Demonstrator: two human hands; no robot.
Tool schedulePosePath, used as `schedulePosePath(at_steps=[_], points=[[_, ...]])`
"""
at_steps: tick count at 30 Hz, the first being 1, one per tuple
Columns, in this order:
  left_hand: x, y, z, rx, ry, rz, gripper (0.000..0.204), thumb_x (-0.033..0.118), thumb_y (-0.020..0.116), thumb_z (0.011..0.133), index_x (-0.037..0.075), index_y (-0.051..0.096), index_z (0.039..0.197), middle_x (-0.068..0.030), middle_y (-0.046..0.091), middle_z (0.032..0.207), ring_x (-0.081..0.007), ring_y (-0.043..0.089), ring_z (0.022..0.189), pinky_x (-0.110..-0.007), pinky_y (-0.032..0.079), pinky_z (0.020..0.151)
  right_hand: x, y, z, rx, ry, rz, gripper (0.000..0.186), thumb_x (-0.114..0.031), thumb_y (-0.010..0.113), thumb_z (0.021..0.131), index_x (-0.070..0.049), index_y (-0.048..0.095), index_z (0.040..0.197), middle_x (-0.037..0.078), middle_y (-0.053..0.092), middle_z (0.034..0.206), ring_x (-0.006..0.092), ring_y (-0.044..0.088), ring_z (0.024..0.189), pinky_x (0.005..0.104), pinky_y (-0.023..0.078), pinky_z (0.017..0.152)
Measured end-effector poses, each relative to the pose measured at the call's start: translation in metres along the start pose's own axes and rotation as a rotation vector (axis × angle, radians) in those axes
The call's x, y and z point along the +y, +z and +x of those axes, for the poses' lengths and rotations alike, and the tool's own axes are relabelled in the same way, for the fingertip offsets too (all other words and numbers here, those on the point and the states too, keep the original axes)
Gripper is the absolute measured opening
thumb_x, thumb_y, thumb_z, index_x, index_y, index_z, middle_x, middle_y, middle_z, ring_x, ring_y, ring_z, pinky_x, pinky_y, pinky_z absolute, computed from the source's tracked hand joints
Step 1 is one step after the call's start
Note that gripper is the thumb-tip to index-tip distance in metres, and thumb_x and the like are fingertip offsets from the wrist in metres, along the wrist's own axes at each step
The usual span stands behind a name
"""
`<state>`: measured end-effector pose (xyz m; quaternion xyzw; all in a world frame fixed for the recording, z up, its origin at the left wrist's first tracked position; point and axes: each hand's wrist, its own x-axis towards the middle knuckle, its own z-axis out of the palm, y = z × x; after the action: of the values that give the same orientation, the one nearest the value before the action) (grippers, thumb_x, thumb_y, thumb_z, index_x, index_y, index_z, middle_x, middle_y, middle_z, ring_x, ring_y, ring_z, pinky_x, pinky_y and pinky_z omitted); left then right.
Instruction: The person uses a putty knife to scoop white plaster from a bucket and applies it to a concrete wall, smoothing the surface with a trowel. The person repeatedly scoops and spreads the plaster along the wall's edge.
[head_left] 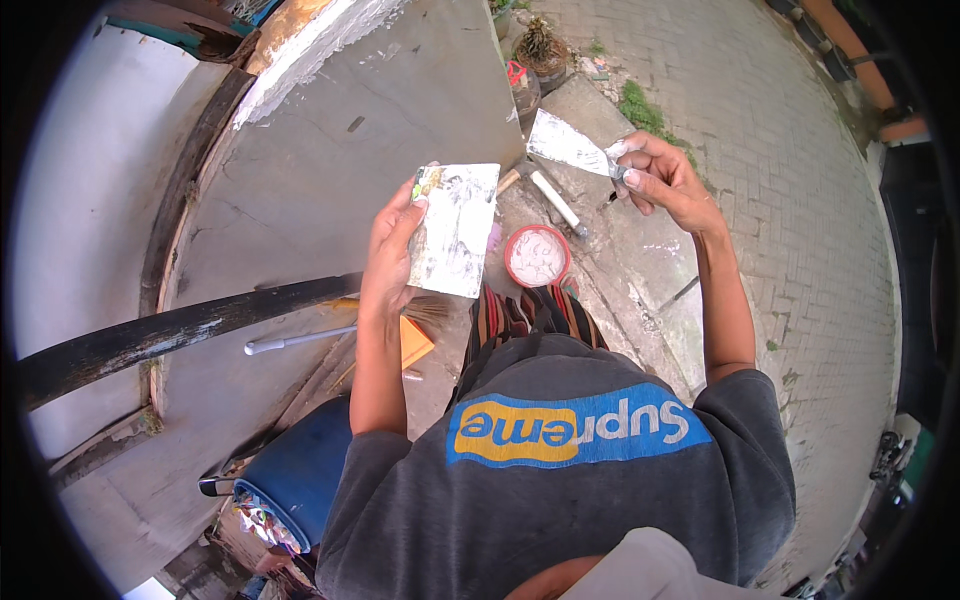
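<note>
A flat, white-smeared rectangular board (458,235) is gripped along its left edge by my left hand (392,245), thumb on its face. In my right hand (670,185) is a putty knife (568,143), pinched at its handle between thumb and fingers. Its wide blade points left and carries white paste. The board and the blade are apart. Below and between my hands stands a round red tub (537,256) filled with white paste. A hammer (556,200) with a pale handle lies on the ground just beyond the tub.
A grey wall (330,150) with a broken white edge rises on the left. A dark curved bar (190,335) crosses in front of it. Nearby are an orange box (415,342) and a blue bin (300,470) with litter. Potted plants (540,50) stand ahead; paving (790,200) stretches right.
</note>
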<state>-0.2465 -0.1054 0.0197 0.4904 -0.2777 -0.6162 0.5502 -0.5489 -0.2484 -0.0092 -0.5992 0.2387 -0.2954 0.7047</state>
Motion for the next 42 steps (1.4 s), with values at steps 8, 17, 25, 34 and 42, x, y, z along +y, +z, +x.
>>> schedulePosePath(at_steps=[8, 17, 25, 34, 42], points=[[-0.013, 0.02, -0.022, 0.081, -0.067, 0.102, 0.047, 0.011, 0.047, 0.093, -0.006, 0.039, 0.136, -0.0123, 0.062, 0.114, -0.0135, 0.065, 0.092, -0.025, 0.051, 0.082, -0.035, 0.005, -0.015, -0.049, 0.111, -0.318, 0.024, -0.012, 0.067, 0.085, -0.001, 0.064, 0.106, 0.005, 0.067, 0.098, 0.0094, 0.059, 0.09, 0.0276, 0.048, 0.08], [-0.039, 0.014, -0.056, 0.259, -0.055, -0.078, 0.049, 0.013, 0.048, 0.09, -0.005, 0.04, 0.136, -0.0129, 0.062, 0.116, -0.0161, 0.065, 0.096, -0.029, 0.054, 0.08, 0.011, -0.009, 0.01, 0.089, -0.11, -0.165, 0.035, -0.01, 0.065, 0.086, -0.003, 0.057, 0.119, 0.01, 0.064, 0.108, 0.0154, 0.06, 0.098, 0.0284, 0.047, 0.085], [-0.086, -0.013, -0.072, 0.476, -0.078, -0.239, 0.05, 0.014, 0.049, 0.092, -0.005, 0.039, 0.137, -0.0123, 0.06, 0.12, -0.0165, 0.064, 0.099, -0.028, 0.051, 0.084, 0.007, -0.004, 0.102, 0.139, -0.438, -1.05, 0.039, -0.004, 0.062, 0.081, -0.015, 0.06, 0.118, 0.012, 0.059, 0.111, 0.0306, 0.06, 0.097, 0.0359, 0.049, 0.082], [-0.078, -0.047, -0.03, 0.446, -0.116, -0.282, 0.047, 0.012, 0.043, 0.095, -0.004, 0.035, 0.139, -0.0126, 0.06, 0.118, -0.0165, 0.064, 0.099, -0.028, 0.051, 0.084, -0.042, 0.035, 0.248, 0.182, -1.111, -1.556, 0.045, -0.005, 0.066, 0.074, -0.025, 0.066, 0.115, 0.0, 0.061, 0.102, 0.0166, 0.057, 0.093, 0.0425, 0.035, 0.097], [-0.059, -0.08, -0.003, 0.483, -0.137, -0.248, 0.048, 0.011, 0.044, 0.093, -0.006, 0.037, 0.137, -0.0131, 0.058, 0.121, -0.0172, 0.06, 0.106, -0.029, 0.047, 0.091, -0.063, 0.025, 0.277, 0.368, -1.061, -1.641, 0.048, -0.002, 0.065, 0.076, -0.027, 0.066, 0.117, 0.0, 0.063, 0.103, 0.0156, 0.058, 0.095, 0.0462, 0.028, 0.103]])
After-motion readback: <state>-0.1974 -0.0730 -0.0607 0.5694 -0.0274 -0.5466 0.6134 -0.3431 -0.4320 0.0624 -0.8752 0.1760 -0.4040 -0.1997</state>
